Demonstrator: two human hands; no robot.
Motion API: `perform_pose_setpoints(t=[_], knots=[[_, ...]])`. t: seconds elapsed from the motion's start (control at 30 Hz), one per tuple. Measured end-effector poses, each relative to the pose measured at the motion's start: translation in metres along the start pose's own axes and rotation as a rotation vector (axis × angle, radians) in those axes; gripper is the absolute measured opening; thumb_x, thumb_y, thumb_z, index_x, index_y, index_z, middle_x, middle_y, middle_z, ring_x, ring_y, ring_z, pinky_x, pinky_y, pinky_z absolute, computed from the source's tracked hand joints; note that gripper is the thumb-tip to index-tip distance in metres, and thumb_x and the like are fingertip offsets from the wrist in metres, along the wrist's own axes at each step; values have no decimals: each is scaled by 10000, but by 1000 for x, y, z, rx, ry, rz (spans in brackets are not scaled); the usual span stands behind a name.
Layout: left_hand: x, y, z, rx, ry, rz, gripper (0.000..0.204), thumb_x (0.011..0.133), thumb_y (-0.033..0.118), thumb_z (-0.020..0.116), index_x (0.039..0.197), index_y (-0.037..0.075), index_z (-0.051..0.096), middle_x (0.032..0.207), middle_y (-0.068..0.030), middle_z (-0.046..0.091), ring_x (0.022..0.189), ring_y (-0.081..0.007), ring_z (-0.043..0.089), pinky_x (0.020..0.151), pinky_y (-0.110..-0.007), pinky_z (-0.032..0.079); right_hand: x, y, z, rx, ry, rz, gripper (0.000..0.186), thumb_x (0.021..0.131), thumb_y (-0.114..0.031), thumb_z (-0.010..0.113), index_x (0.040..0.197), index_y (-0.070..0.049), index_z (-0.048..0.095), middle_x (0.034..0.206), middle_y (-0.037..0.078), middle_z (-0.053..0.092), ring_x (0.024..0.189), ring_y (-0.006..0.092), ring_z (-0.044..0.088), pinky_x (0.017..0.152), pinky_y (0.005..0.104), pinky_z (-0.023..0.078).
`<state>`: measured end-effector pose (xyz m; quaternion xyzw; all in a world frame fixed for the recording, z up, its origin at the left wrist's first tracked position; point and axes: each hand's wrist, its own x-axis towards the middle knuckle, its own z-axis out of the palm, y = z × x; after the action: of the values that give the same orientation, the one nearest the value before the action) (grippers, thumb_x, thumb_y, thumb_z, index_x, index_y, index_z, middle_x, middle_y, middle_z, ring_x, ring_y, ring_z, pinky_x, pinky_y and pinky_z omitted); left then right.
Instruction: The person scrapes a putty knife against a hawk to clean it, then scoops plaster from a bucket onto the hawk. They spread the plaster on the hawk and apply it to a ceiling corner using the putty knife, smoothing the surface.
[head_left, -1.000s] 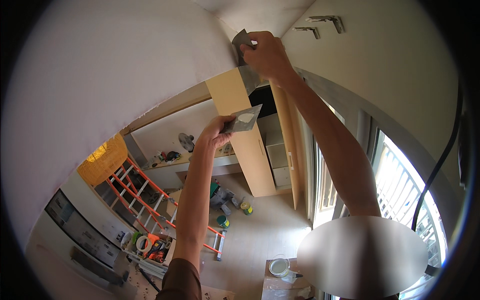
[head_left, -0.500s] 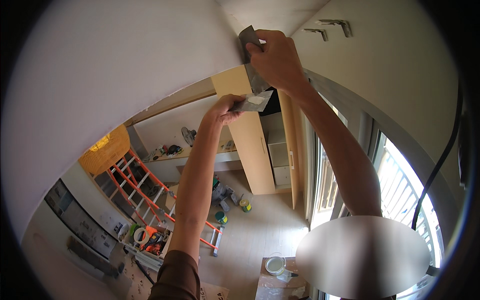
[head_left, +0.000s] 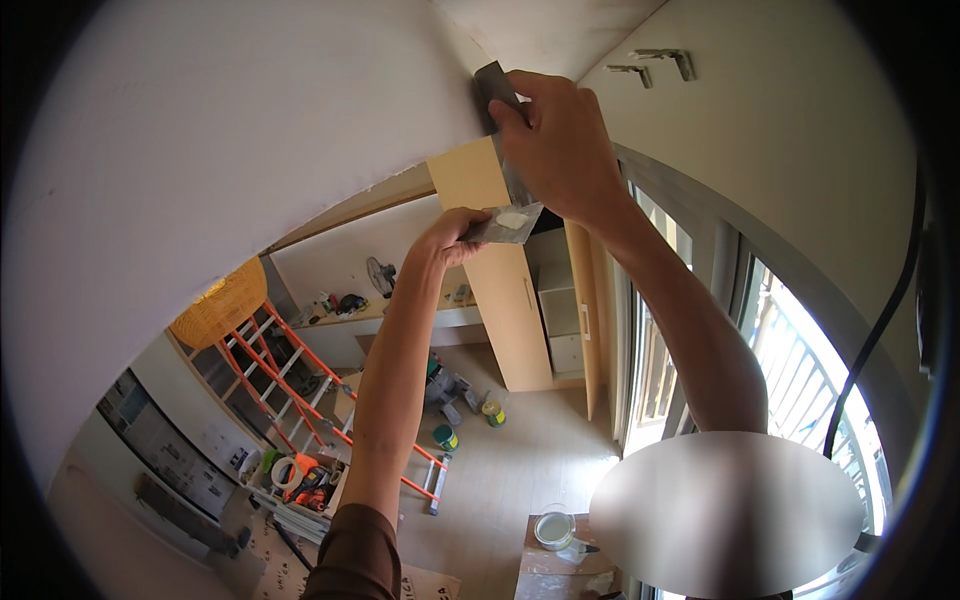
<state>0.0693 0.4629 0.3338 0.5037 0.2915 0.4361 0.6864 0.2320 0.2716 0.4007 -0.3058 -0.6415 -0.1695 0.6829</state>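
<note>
My right hand [head_left: 560,145] is closed around a grey metal scraper [head_left: 497,92], held up at the inner corner where the white wall [head_left: 220,120] meets the ceiling; its lower part is partly behind my fingers. My left hand [head_left: 450,240], lower and to the left, grips a flat square metal scraper [head_left: 490,228], its blade lying nearly level with a blob of white paste [head_left: 513,220] on top. The two blades are close, one above the other; I cannot tell whether they touch. Behind them stands a light wood cabinet [head_left: 505,310].
An orange ladder [head_left: 300,390] leans at left. Below are cans [head_left: 446,437], a box of tools [head_left: 310,485] and an open paint pot [head_left: 553,532] on a board. A cabinet panel with hinges [head_left: 800,150] is upper right, above a window [head_left: 780,360]. A blurred oval covers the lower right.
My right hand with its scraper has shifted right and down at the corner. My left hand rose toward it, then dropped slightly in the last half second, its paste still on the blade.
</note>
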Motion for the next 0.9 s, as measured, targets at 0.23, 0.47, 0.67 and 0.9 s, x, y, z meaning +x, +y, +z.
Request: perform_pose_setpoints(t=[0.23, 0.47, 0.67, 0.9], knots=[[-12, 2, -7, 57, 3, 12, 105, 907, 48, 534, 962, -38, 510, 888, -101, 607, 750, -168, 657, 620, -234, 581, -13, -22, -8, 60, 10, -26, 194, 850, -81, 566, 698, 31, 524, 454, 111, 449, 391, 145, 352, 435, 338, 303], [-15, -2, 1, 71, -67, 118, 127, 912, 32, 514, 998, -61, 499, 945, -155, 595, 808, -215, 656, 635, -290, 596, -28, -59, -25, 8, 19, -105, 167, 842, -62, 570, 711, 36, 538, 475, 150, 463, 387, 173, 394, 438, 341, 338], [-6, -6, -28, -75, 28, -37, 120, 892, 21, 555, 968, -67, 523, 936, -157, 605, 803, -219, 661, 655, -271, 599, -22, -5, -69, 166, 162, 214, 171, 825, -128, 594, 742, 21, 583, 545, 146, 551, 482, 259, 522, 531, 364, 434], [-25, -31, -60, -45, 72, -6, 94, 873, 52, 609, 926, -15, 568, 855, -98, 628, 760, -175, 650, 629, -254, 563, -24, 164, 31, 607, 338, 649, 148, 861, -64, 599, 980, 6, 652, 848, 68, 656, 673, 102, 572, 640, 279, 478]])
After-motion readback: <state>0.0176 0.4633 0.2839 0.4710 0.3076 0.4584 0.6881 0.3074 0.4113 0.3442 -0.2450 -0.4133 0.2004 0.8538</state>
